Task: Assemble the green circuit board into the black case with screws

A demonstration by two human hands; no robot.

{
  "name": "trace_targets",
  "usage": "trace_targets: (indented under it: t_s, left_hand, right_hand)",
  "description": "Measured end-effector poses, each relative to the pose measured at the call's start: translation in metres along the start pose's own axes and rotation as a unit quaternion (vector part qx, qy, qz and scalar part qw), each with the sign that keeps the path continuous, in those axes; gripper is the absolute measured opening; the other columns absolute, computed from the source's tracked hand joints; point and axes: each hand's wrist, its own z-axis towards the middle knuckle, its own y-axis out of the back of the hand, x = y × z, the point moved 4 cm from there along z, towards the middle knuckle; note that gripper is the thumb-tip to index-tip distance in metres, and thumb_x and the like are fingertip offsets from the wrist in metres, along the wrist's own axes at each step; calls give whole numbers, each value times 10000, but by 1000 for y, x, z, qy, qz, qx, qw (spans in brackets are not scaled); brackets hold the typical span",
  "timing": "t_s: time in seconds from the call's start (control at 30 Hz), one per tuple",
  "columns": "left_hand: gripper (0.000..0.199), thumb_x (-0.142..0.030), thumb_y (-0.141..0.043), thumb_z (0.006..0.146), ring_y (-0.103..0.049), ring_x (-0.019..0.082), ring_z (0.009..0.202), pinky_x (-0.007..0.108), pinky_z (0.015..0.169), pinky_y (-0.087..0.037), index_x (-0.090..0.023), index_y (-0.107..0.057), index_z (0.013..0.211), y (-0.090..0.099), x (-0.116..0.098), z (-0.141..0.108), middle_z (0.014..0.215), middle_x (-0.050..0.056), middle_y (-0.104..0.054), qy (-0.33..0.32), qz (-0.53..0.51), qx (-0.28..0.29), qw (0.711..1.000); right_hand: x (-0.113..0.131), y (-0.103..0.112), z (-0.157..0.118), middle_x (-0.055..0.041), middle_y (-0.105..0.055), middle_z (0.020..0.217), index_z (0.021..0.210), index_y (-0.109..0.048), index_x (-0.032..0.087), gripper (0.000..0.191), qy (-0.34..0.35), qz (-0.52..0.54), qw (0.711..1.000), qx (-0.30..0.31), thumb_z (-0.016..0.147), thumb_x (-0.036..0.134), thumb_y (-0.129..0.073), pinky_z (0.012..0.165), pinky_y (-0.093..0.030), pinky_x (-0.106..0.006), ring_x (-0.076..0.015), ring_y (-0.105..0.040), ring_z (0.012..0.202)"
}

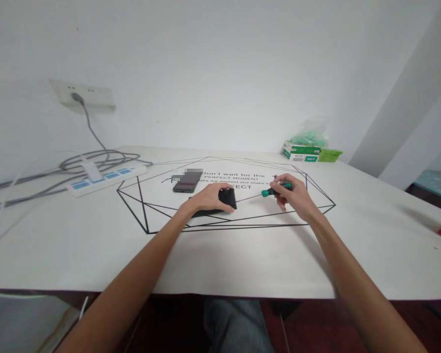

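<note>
A flat black rectangular device [228, 197] lies on the white table, partly covered by my left hand [209, 197]. The thumb and fingers of that hand grip it from its near and far sides; its exact kind does not show. In my right hand [292, 193] is a screwdriver [267, 192] with a green and black handle, held between thumb and fingers. Its thin shaft points left, and the tip is at the device's right end; whether it touches I cannot tell. Just behind my left hand lies a dark smartphone [188, 181].
At the left stand a white power strip [106, 180] and coiled grey cables [95, 159], with one cable running up to a wall socket [83, 95]. Green and white boxes [304, 151] topped by a plastic bag [311, 131] sit at the back right. The table's front edge [242, 295] is near me.
</note>
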Motion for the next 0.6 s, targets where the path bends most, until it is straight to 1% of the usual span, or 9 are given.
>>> trace_targets:
  t_s: [0.07,0.13,0.2,0.27,0.37,0.43,0.5,0.57,0.6]
  left_hand:
    - [751,-513,-789,555,-570,314,1125,395,977,-422,-193,-609,1209,-4,0,0,1227,95,-631,7,11,8,1000]
    - [742,-511,-788,546,-573,324,1118,396,964,-428,-198,-619,1198,-7,0,-1,1215,94,-638,17,21,15,1000]
    - [733,-510,-787,543,-578,330,1104,395,953,-433,-198,-628,1187,-9,-1,-1,1197,92,-647,20,24,15,999]
    - [730,-521,-782,544,-576,334,1105,398,949,-434,-209,-629,1187,-9,0,-2,1199,87,-646,20,25,12,999]
    - [760,-528,-784,541,-563,336,1129,409,962,-427,-217,-612,1213,-10,2,-1,1240,92,-626,29,31,11,999]
    - [774,-526,-783,548,-562,333,1130,412,965,-426,-213,-600,1231,-11,3,-1,1252,100,-620,33,35,18,999]
    - [775,-527,-781,554,-561,333,1134,412,968,-424,-217,-594,1239,-11,4,-1,1256,97,-619,32,42,22,998]
    - [776,-531,-779,558,-554,335,1148,412,974,-420,-225,-588,1245,-11,3,-2,1264,95,-615,32,50,21,998]
    - [774,-530,-777,562,-552,335,1153,412,974,-420,-225,-585,1247,-11,3,-2,1264,96,-615,32,53,22,998]
  right_hand:
    - [-3,1,1,59,-491,430,748,-527,189,389,7,-68,998,-5,781,556,-654,295,-284,-184,-80,-427,298]
    - [-9,4,2,68,-441,382,728,-522,191,428,-19,-93,995,9,808,605,-596,299,-291,-186,-85,-422,288]
    - [-17,7,1,81,-451,403,785,-518,204,416,-75,-77,993,45,773,601,-643,305,-317,-191,-99,-454,302]
    - [-24,9,-1,86,-495,460,839,-504,215,429,-125,-43,987,94,705,549,-738,313,-344,-198,-105,-486,321]
    - [-32,10,-4,61,-546,519,817,-499,203,450,-152,-27,979,134,683,542,-762,334,-392,-218,-109,-516,348]
    - [-37,11,-4,32,-545,480,727,-489,192,466,-148,-66,980,119,730,616,-685,328,-383,-221,-109,-503,348]
    - [-41,11,-4,48,-471,404,657,-465,195,505,-128,-108,981,95,767,667,-606,305,-312,-201,-85,-429,320]
    - [-42,10,-4,90,-379,363,681,-470,202,496,-118,-108,984,83,775,674,-587,302,-270,-190,-67,-347,302]
    - [-43,10,-5,111,-354,361,728,-482,208,467,-123,-91,984,94,763,653,-618,309,-273,-188,-63,-323,302]
